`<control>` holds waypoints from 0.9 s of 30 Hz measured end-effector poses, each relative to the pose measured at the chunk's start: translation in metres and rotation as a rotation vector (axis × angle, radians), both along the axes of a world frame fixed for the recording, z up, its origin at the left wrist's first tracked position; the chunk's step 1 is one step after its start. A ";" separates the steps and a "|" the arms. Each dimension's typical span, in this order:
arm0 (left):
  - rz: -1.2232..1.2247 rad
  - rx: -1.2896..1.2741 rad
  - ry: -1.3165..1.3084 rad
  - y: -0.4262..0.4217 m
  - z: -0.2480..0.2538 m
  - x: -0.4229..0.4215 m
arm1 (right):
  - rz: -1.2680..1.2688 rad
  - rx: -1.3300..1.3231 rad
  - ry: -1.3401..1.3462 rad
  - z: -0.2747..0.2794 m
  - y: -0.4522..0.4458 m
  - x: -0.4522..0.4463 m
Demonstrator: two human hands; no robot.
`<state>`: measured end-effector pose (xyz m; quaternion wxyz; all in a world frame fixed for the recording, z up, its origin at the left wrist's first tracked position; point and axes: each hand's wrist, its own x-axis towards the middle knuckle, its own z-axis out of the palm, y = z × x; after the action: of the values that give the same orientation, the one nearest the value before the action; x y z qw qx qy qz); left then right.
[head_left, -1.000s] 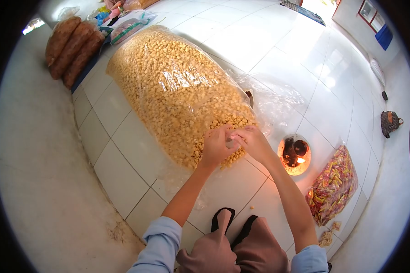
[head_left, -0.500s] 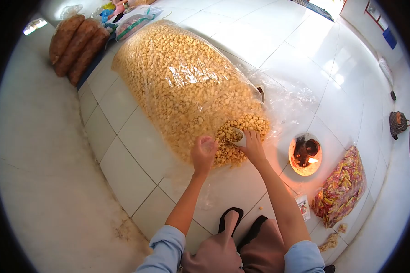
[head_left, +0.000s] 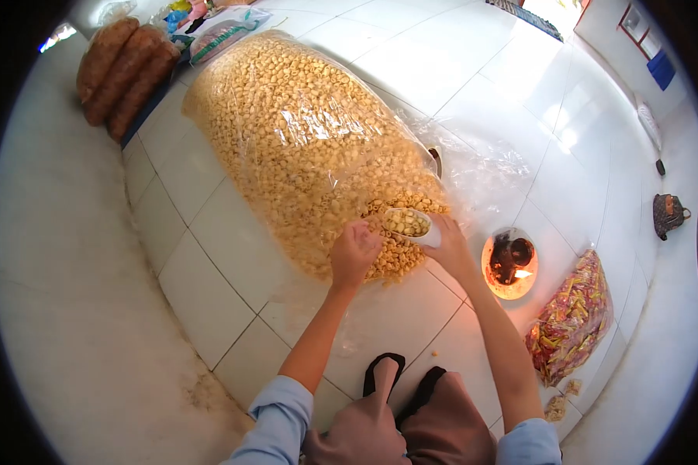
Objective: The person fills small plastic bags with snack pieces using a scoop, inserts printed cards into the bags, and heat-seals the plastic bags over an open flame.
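Note:
A big clear plastic sack (head_left: pixel 287 132) of small, round, yellow-brown puffed snacks lies on the tiled floor, its open end facing me. My right hand (head_left: pixel 448 246) grips a white scoop (head_left: pixel 434 232) heaped with snack pieces (head_left: pixel 407 223), just above the loose snacks (head_left: pixel 395 260) at the sack's mouth. Close by on the left, my left hand (head_left: pixel 355 252) has its fingers curled together on what looks like thin clear plastic; its outline is hard to see. The scoop's lip is near the left fingertips.
To the right, a dish (head_left: pixel 509 263) holds a small burning flame. Beyond it lies a clear bag of red and yellow packets (head_left: pixel 572 322). Several long brown-filled bags (head_left: pixel 128 77) lean at the left wall (head_left: pixel 54 232). My feet (head_left: pixel 384 376) are below the sack.
The scoop has come up out of the loose snacks and is now full, tilted level beside my left hand. My left fingers have turned inward towards it. The view has shifted slightly.

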<state>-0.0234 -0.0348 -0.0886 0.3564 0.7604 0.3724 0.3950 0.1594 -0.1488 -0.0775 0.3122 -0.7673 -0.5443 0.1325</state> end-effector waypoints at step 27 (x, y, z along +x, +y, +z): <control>-0.005 0.204 0.060 0.012 0.009 0.043 | 0.258 -0.190 -0.439 0.170 0.016 0.016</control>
<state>0.0193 -0.0223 -0.0791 0.2667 0.8052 0.3388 0.4071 0.1755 -0.1327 0.0920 0.0940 -0.7278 -0.6774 0.0522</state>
